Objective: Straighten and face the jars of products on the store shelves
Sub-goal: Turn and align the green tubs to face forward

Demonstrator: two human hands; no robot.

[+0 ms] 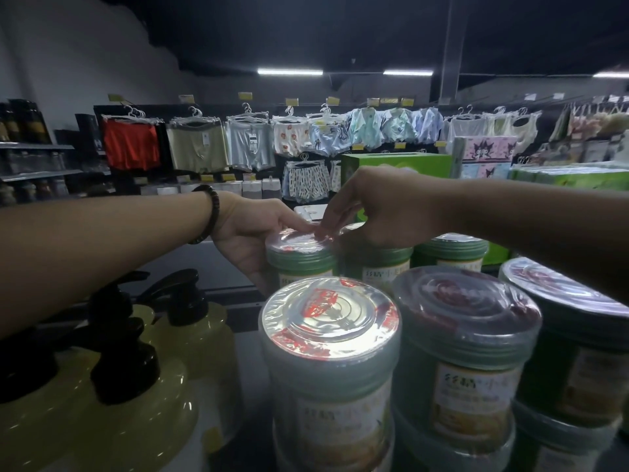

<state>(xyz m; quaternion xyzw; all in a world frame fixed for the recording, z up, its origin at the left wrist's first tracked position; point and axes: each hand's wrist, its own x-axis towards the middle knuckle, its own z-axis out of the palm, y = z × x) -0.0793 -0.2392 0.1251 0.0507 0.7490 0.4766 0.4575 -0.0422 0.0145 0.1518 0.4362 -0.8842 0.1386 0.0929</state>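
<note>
left hand [248,240] cups the left flank of the back-left jar [301,258], palm against its side and fingers curled round toward the hidden far side, with one finger lying along the lid's upper edge. a dark bead bracelet [211,212] sits on that wrist. right hand [381,212] comes in from the right and from above, fingers bent downward, their tips pinching the far rim of the same jar's film-wrapped lid [294,238]. so both hands grip one jar, the left low on the body, the right high on the cap.

the jar stands upright in the back row, just beside a neighbour jar [377,265] that the right hand partly covers, and directly behind the front jar [328,352], which blocks most of its label. only a strip of that label shows under the green lid band, so i cannot tell whether it faces squarely forward.

what matters for the next move, as i judge it, is that the jar's long axis is vertical and lies between the two hands: the left is nearer and wraps it, the right reaches across the neighbour. a turn about that upright axis would face the label; any slide has little room, because jars stand tight to the right and front.

yellow pump bottles [183,338] with black heads stand to the left, apart from the jars. clothes on hangers [200,144] fill the far wall.
</note>
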